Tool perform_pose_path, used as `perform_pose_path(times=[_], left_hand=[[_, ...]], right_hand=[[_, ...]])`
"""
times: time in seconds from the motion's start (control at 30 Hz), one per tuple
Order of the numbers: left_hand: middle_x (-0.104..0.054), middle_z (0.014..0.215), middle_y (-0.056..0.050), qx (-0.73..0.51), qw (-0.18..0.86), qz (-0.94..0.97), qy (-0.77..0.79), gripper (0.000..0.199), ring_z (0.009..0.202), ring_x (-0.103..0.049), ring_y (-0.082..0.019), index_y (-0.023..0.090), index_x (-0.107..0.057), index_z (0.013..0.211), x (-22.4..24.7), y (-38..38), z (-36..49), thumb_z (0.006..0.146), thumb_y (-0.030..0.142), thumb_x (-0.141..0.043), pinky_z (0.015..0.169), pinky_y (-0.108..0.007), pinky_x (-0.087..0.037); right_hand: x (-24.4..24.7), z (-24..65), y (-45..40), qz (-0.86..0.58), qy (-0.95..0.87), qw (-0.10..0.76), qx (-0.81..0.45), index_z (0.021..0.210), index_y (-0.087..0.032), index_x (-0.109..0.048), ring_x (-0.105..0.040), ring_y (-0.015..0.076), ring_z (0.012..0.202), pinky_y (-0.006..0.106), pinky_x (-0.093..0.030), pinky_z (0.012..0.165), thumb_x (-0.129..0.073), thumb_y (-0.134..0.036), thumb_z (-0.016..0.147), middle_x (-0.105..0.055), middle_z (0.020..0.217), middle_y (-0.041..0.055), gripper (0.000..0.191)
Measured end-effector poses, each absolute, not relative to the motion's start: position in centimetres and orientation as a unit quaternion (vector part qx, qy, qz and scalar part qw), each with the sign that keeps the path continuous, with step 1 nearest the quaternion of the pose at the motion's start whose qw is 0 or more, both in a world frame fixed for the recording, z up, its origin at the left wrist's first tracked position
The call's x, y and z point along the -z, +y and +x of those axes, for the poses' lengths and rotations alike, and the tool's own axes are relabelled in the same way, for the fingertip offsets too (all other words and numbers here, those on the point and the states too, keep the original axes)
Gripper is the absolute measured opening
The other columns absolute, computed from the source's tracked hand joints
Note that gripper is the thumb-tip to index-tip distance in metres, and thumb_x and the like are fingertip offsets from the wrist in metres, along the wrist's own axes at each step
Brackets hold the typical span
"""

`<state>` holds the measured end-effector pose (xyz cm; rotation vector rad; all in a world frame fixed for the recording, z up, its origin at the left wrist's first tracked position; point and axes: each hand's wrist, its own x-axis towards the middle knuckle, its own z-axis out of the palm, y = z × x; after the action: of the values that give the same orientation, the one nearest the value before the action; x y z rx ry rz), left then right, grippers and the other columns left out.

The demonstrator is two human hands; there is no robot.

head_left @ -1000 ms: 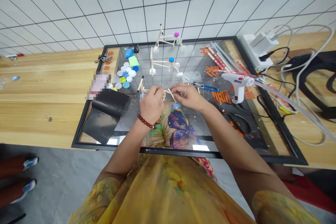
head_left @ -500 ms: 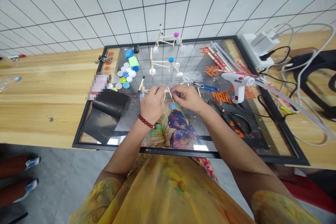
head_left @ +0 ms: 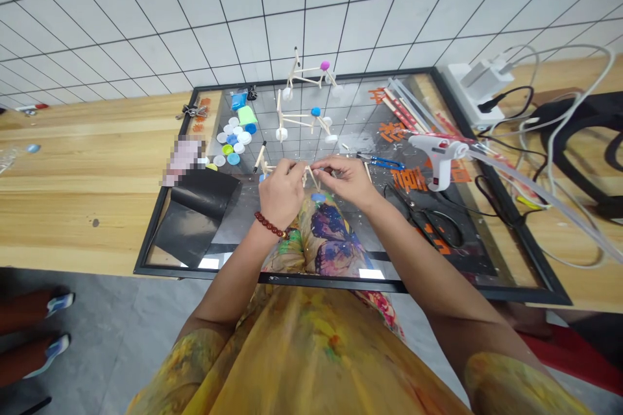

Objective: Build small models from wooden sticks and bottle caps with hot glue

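My left hand point(head_left: 282, 193) and my right hand point(head_left: 343, 180) meet over the middle of a framed glass board point(head_left: 341, 270), both pinching a small wooden stick frame point(head_left: 309, 175). A blue bottle cap point(head_left: 318, 197) lies just below my right hand, and another blue cap point(head_left: 263, 177) is partly hidden by my left hand. Farther off stand two finished-looking stick figures: one with a pink ball point(head_left: 306, 74), one with a blue ball point(head_left: 302, 120). A black marker point(head_left: 260, 157) stands near my left hand.
Several plastic bottle caps point(head_left: 232, 144) lie left on the board, beside a black sheet point(head_left: 197, 219). To the right are a white glue gun point(head_left: 437, 157), black scissors point(head_left: 428, 220), blue-handled pliers point(head_left: 382, 163) and loose sticks point(head_left: 403, 107). A co-worker's sneakers point(head_left: 58, 324) show on the floor.
My hands have stayed at the stick frame, with small finger shifts. The right hand sits slightly farther right, and the blue cap below it has shifted a little left.
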<state>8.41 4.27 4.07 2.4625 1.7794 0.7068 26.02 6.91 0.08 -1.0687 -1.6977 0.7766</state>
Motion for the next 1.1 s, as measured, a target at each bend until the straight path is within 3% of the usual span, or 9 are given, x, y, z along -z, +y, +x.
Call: perform_pose_path(times=[0.17,0.4,0.9,1.1], left_hand=[[-0.069,0.111,-0.006,-0.223,0.023,0.790,0.571,0.033,0.093,-0.066,-0.018,0.026,-0.071,0.116,-4.1,4.2,8.4,0.095,0.016,-0.047,0.067,-0.027,-0.044],[-0.069,0.111,-0.005,-0.208,0.019,0.789,0.578,0.033,0.094,-0.066,-0.018,0.027,-0.070,0.118,-4.1,4.5,8.6,0.097,0.018,-0.046,0.068,-0.027,-0.044],[-0.068,0.116,-0.007,-0.235,0.017,0.813,0.533,0.029,0.097,-0.068,-0.019,0.023,-0.067,0.119,-4.1,4.1,8.1,0.098,0.024,-0.047,0.071,-0.028,-0.048],[-0.069,0.114,-0.007,-0.222,0.033,0.816,0.533,0.030,0.095,-0.067,-0.019,0.023,-0.068,0.118,-4.6,4.0,8.0,0.100,0.024,-0.044,0.073,-0.027,-0.048]], right_hand=[[-0.1,25.7,6.9,-0.432,-0.684,0.493,-0.321,0.080,-0.020,-0.074,-0.053,0.0116,0.061,0.029,-0.046,0.062,-0.074,-0.035,0.079,-0.070,0.080,0.0030,0.015],[0.0,25.2,6.9,-0.424,-0.680,0.524,-0.288,0.075,-0.019,-0.070,-0.050,0.0096,0.058,0.027,-0.044,0.059,-0.072,-0.025,0.076,-0.064,0.075,0.0008,0.006],[-0.1,25.1,6.6,-0.402,-0.687,0.533,-0.287,0.075,-0.019,-0.070,-0.050,0.0099,0.059,0.027,-0.045,0.058,-0.072,-0.028,0.080,-0.066,0.081,0.0029,0.010],[0.1,25.0,6.4,-0.408,-0.687,0.531,-0.281,0.075,-0.019,-0.070,-0.051,0.0096,0.060,0.027,-0.047,0.058,-0.072,-0.030,0.079,-0.071,0.092,0.0065,0.011]])
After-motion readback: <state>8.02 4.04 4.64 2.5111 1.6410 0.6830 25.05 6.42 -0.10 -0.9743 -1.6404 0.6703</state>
